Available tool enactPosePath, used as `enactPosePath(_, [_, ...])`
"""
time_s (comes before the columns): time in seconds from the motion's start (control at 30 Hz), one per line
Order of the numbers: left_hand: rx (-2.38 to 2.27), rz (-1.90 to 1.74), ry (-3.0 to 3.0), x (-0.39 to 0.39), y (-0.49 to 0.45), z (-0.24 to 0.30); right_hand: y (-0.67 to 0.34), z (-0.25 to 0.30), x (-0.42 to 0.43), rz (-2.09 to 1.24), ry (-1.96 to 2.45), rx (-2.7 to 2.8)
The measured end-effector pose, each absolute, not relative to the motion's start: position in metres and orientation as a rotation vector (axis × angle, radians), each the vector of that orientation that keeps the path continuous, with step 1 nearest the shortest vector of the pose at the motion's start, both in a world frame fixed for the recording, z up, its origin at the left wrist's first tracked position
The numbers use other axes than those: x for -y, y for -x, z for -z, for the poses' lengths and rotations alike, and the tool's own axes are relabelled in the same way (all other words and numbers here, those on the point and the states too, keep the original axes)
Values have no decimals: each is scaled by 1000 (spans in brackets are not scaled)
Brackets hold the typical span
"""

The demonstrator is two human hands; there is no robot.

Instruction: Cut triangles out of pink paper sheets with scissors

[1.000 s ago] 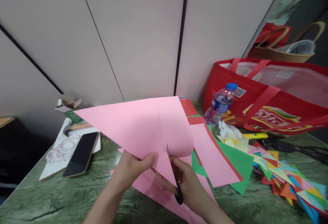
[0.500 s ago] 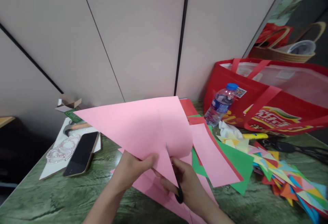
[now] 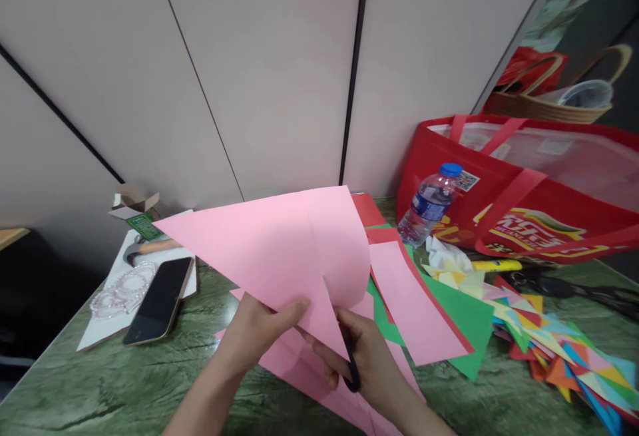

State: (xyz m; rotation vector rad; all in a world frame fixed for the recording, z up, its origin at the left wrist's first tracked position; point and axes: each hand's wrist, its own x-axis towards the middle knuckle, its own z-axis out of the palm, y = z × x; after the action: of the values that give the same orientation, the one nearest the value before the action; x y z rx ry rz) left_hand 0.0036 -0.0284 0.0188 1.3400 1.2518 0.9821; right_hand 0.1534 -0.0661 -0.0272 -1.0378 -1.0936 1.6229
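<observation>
A large pink paper sheet [image 3: 269, 249] is lifted above the green marble table [image 3: 110, 389]. My left hand [image 3: 259, 336] pinches its near edge, thumb on top. My right hand [image 3: 367, 363] grips black-handled scissors [image 3: 349, 359], whose blade runs up into a cut in the sheet's lower edge. The part of the sheet right of the cut curls downward. More pink paper [image 3: 299, 373] lies flat under both hands.
Left: a phone [image 3: 160, 299], a bead bracelet [image 3: 122, 289], a hammer [image 3: 150, 247] and a small box [image 3: 132, 200]. Right: pink, green and red sheets [image 3: 449, 316], coloured paper triangles [image 3: 564, 349], a water bottle [image 3: 429, 204], a red tote bag [image 3: 539, 190], black scissors [image 3: 574, 288].
The scissors have cut further into the pink sheet, and the flap right of the cut has sagged a little lower. My hands stay in nearly the same place.
</observation>
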Motion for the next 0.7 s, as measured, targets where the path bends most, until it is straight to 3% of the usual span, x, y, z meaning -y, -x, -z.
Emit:
enactPosePath(0.27, [-1202,-1121,-1241,22,4,-14,-154,28,66,-1643,1011,1093])
enactPosePath(0.47, [-1466,-990,-1455,22,12,-15,-151,31,65,-1635,944,1047])
enactPosePath(0.7, [-1449,-868,-1568,25,14,-19,-155,34,65,-1554,914,1100])
